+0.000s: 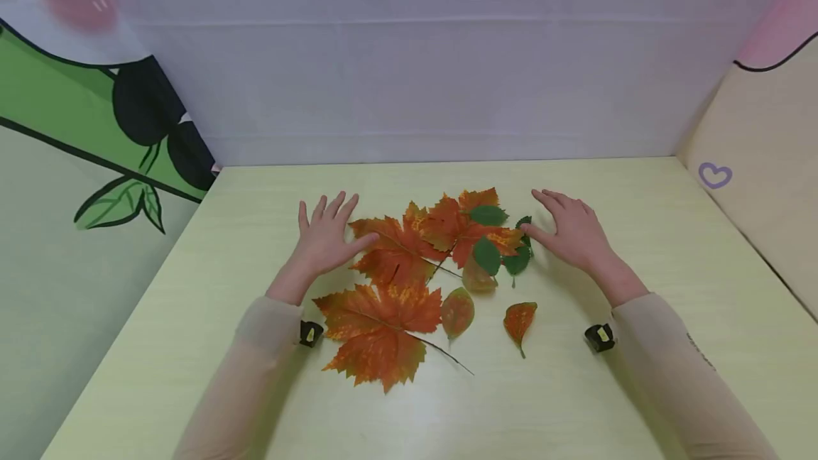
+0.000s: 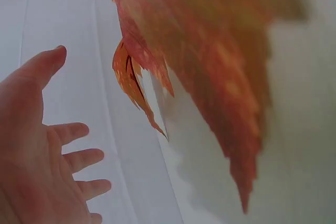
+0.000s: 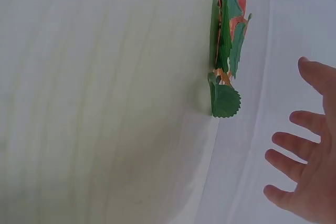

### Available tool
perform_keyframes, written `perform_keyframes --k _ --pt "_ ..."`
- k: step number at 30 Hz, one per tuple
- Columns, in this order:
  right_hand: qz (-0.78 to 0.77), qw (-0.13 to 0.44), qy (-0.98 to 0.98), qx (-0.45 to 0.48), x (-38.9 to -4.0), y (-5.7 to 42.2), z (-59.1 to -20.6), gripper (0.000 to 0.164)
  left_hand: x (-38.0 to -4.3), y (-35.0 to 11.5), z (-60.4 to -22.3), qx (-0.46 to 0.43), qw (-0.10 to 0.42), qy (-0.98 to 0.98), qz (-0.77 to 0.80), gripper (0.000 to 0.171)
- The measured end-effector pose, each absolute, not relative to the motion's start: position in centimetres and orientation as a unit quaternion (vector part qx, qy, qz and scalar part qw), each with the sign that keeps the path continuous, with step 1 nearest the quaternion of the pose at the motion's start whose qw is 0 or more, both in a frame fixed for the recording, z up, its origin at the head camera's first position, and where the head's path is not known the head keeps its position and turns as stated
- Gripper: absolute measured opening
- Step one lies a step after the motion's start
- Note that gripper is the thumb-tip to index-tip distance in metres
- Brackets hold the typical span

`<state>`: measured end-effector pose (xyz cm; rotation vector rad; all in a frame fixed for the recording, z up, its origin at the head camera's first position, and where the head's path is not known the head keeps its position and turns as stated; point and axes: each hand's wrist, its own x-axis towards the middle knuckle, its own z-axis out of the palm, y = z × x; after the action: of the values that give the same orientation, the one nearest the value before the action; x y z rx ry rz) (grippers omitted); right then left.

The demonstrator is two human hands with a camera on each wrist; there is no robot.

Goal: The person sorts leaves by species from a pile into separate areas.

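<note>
My left hand (image 1: 326, 240) spreads its fingers at the left side of a loose group of artificial leaves, its thumb over the edge of an orange maple leaf (image 1: 393, 250). To the right of the group, my right hand (image 1: 571, 229) has its fingers extended, the thumb tip close to the green leaves (image 1: 517, 258). Neither hand holds anything. Another large orange maple leaf (image 1: 383, 325) lies nearer the front, its stem pointing right. Beside it are a small red-green leaf (image 1: 457, 312) and a small orange leaf (image 1: 520, 321). In the left wrist view a maple leaf (image 2: 210, 77) looms close and blurred.
A pale wooden table (image 1: 211, 346) carries all the leaves. Behind it stands a plain greyish-lilac cloth wall (image 1: 409, 77). Printed panels flank the table, with a drawn leaf (image 1: 118, 201) on the left and a purple heart outline (image 1: 714, 175) on the right.
</note>
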<state>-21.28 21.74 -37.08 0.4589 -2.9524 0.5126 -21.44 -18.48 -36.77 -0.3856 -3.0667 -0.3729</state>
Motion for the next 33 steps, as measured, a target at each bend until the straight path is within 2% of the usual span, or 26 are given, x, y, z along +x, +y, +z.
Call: perform_keyframes --k 3,11,16,21,26,33 --pt "0.205 0.039 -0.968 0.137 -21.2 21.7 -37.0 0.065 -21.4 -18.4 -36.7 -0.104 0.012 -0.984 -0.146 0.082" --pt "0.245 -0.035 -0.964 0.093 -21.2 21.4 -37.2 0.057 -21.2 -18.2 -36.8 -0.016 0.008 -0.973 -0.229 0.058" --pt "0.228 -0.081 -0.968 0.065 -21.4 21.2 -37.6 0.06 -21.5 -17.9 -37.2 0.036 -0.032 -0.967 -0.251 0.045" --pt "0.216 -0.096 -0.97 0.058 -21.8 20.9 -38.0 0.067 -21.8 -17.4 -37.3 0.061 -0.081 -0.968 -0.23 0.054" --pt "0.22 -0.096 -0.969 0.054 -22.1 20.8 -38.2 0.064 -21.7 -16.9 -37.4 0.086 -0.101 -0.966 -0.222 0.058" --pt "0.238 -0.108 -0.964 0.047 -22.4 20.8 -38.3 0.061 -21.9 -16.5 -38.2 0.092 -0.088 -0.957 -0.262 0.051"
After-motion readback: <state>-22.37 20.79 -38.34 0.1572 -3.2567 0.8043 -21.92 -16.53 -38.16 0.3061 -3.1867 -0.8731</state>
